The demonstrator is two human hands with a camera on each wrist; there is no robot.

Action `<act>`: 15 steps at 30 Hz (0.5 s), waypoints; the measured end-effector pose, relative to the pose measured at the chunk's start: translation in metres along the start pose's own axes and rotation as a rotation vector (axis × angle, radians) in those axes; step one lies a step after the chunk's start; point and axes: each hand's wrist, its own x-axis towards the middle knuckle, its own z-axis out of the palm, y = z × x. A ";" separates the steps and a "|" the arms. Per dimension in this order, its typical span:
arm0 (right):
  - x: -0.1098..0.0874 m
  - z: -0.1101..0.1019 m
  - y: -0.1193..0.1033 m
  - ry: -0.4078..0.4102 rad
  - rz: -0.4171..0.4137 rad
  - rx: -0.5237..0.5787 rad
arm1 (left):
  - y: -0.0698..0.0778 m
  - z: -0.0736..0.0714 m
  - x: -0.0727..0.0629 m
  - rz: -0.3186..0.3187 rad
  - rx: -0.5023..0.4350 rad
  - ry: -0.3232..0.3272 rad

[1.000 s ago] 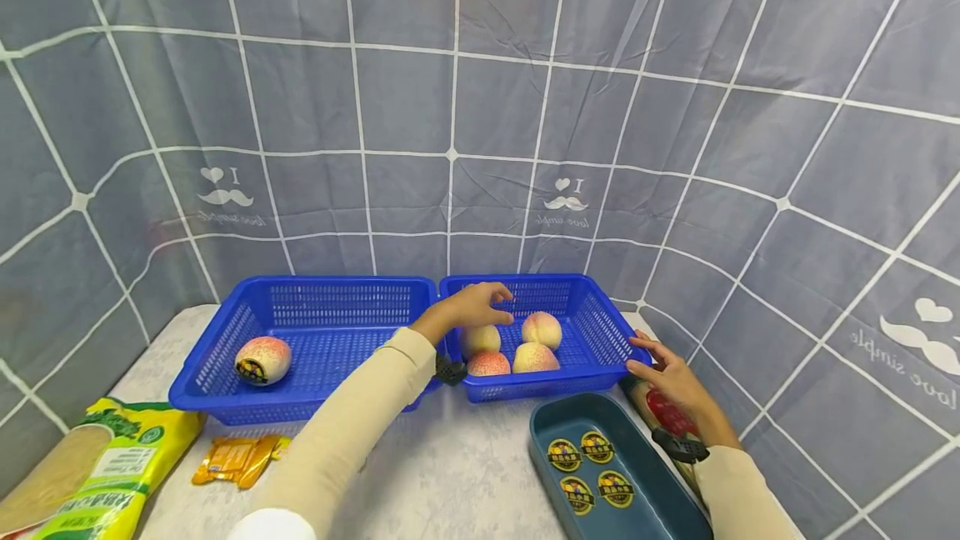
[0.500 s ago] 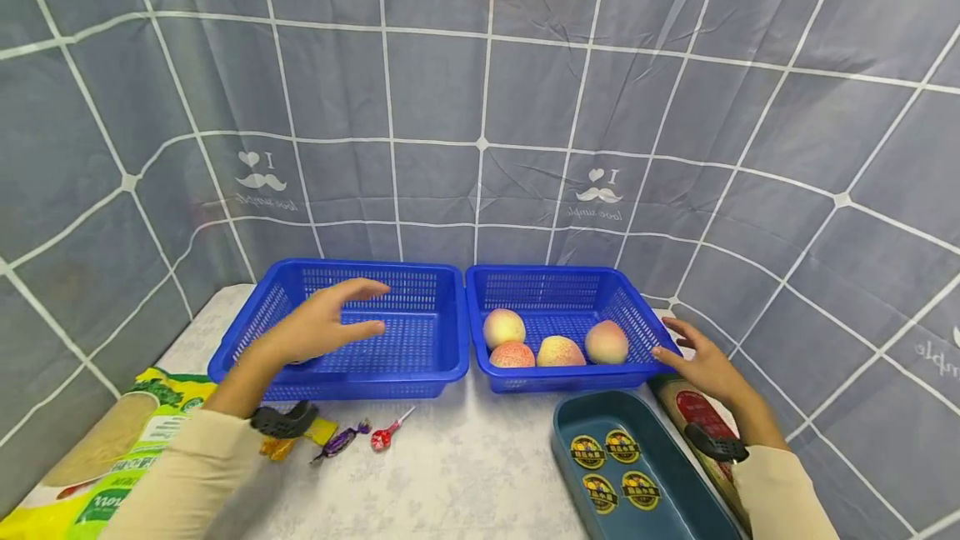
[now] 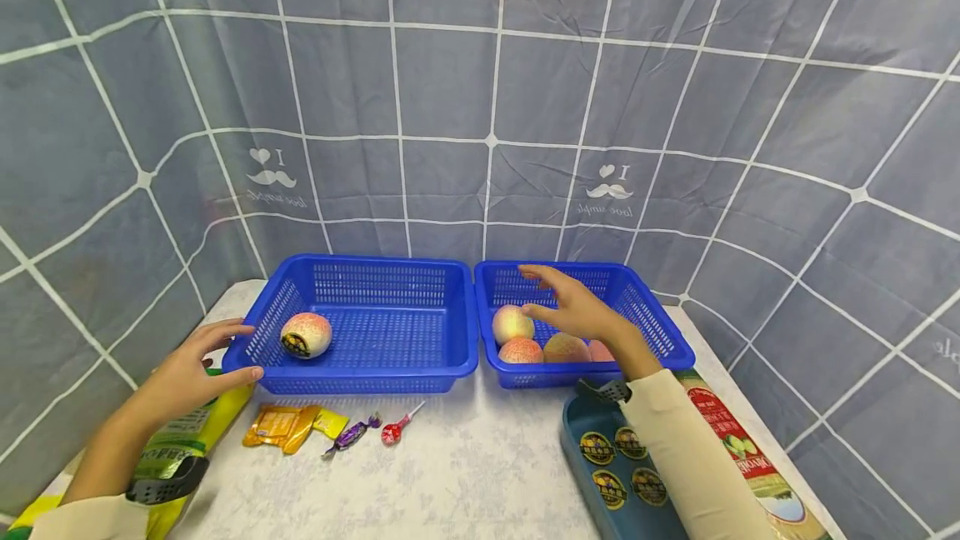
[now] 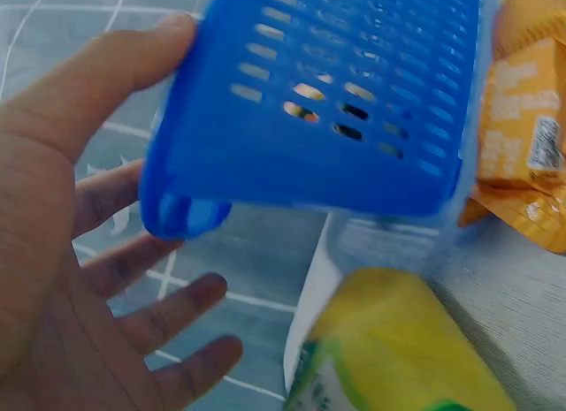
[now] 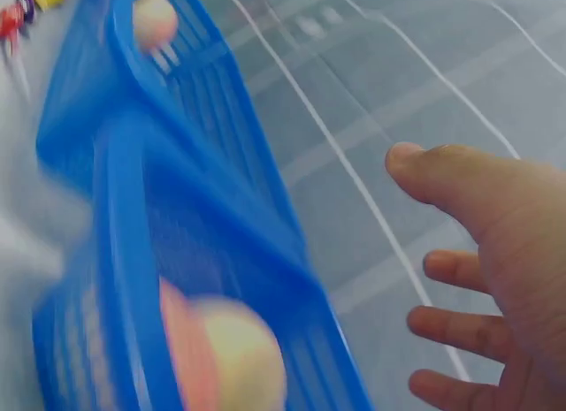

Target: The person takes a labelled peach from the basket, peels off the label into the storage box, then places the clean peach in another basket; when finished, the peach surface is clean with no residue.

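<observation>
A peach with a black-and-gold sticker on it lies at the left of the left blue basket. My left hand is at this basket's left end, fingers spread; in the left wrist view the thumb lies along the rim and the other fingers stretch out below it. Several peaches sit in the right blue basket. Above them hovers my right hand, thumb and fingers apart and nothing between them. Its forearm partly covers the peaches at the right.
Round stickers lie in a teal tray, half hidden by the right sleeve. Beside it lies an Olivoila pack. In front are orange wrapped snacks, a purple candy and a red lollipop. A yellow bag lies left.
My left hand has gone from the right basket to the left basket's left end. My right hand has left the right rim and come over the peaches. One peach has shifted rightward.
</observation>
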 end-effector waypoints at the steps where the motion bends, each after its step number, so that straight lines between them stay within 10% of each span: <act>1: 0.013 0.007 -0.006 -0.033 -0.024 -0.005 | -0.002 0.000 -0.002 -0.001 -0.003 0.008; 15: 0.134 0.097 -0.053 -0.264 -0.064 0.113 | -0.002 0.004 -0.008 -0.075 -0.013 0.051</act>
